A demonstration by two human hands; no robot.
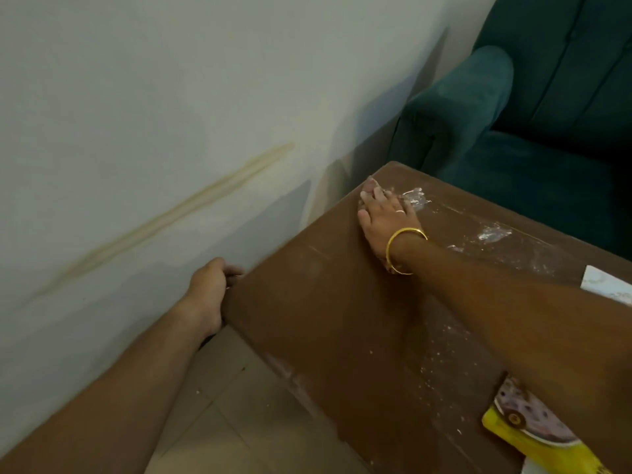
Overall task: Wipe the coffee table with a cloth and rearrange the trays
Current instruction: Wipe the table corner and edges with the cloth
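Observation:
The brown coffee table stands against the wall, with white dust and smears over its right half. My right hand, with a gold bangle on the wrist, lies flat at the table's far corner. It presses a small pinkish cloth that shows just beyond the fingertips. My left hand grips the table's left corner, fingers curled over the edge. A yellow-rimmed tray sits at the lower right, partly hidden by my right forearm. A white tray corner shows at the right edge.
A pale wall with a yellowish streak runs along the table's left side. A teal armchair stands just behind the far edge. Beige floor tiles lie below the near-left corner.

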